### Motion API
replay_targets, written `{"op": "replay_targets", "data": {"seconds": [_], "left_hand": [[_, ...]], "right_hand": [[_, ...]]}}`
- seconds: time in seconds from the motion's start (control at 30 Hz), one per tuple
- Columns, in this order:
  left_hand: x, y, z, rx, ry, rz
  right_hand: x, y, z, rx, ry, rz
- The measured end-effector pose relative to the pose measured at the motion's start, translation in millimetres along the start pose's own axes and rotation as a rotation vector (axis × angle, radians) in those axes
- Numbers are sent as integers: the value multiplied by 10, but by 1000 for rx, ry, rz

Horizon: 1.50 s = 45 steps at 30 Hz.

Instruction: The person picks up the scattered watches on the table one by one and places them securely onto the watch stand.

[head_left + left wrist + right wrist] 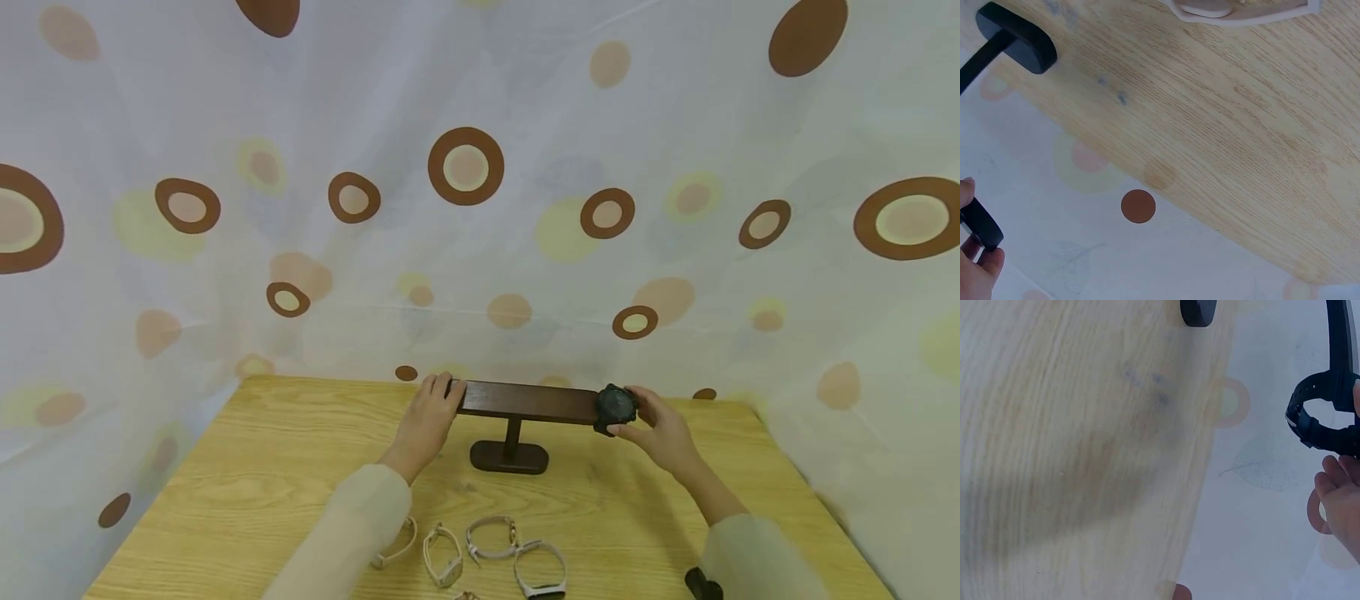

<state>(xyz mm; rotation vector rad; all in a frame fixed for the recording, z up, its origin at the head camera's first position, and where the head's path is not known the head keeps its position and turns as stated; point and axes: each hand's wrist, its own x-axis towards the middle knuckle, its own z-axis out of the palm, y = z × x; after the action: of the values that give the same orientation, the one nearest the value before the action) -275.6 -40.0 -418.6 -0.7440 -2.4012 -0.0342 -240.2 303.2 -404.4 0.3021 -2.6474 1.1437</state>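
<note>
A dark brown wooden watch stand (532, 402) has a horizontal bar on a post with an oval base (487, 457). My left hand (426, 421) grips the bar's left end; in the left wrist view, thumb and fingers are around that bar end (982, 225). At the opposite end, my right hand (663, 433) pinches a black watch (617, 406) by its case. The right wrist view shows the watch's strap (1310, 425) closed in a loop, right at the tip of the bar (1338, 331). Whether the bar's tip is inside the loop, I cannot tell.
Several pale-strapped watches lie on the wooden table (247, 475) in front of the stand, among them a looped one (450, 575) and a white band (542, 590). A dark object (703, 586) sits by the right sleeve. Behind the table hangs a dotted curtain (517, 250).
</note>
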Motion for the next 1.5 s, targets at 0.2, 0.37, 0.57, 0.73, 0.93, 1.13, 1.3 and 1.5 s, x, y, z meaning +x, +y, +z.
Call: {"op": "replay_targets", "data": {"seconds": [0.2, 0.37, 0.57, 0.73, 0.93, 1.13, 1.3, 1.5], "left_hand": [[-11, 8, -6, -6, -23, -4], [-15, 9, -24, -11, -21, -7], [-10, 9, -39, 8, -21, -3], [-13, 19, -50, -19, -32, -12], [-16, 30, -44, -40, -43, -28], [-19, 28, -45, -27, -33, -27], [-22, 25, -36, -6, -35, -22], [-22, 26, -39, 11, -30, -14]], "right_hand": [[103, -43, -29, 16, -81, -23], [156, -104, 7, 7, -111, -41], [181, -184, 48, -7, -134, -53], [212, -213, 69, -47, -143, -73], [250, -261, 99, -130, -142, -105], [282, -331, 157, -190, -148, -100], [305, -394, 203, -217, -167, -114], [337, -440, 250, -204, -179, -145]]}}
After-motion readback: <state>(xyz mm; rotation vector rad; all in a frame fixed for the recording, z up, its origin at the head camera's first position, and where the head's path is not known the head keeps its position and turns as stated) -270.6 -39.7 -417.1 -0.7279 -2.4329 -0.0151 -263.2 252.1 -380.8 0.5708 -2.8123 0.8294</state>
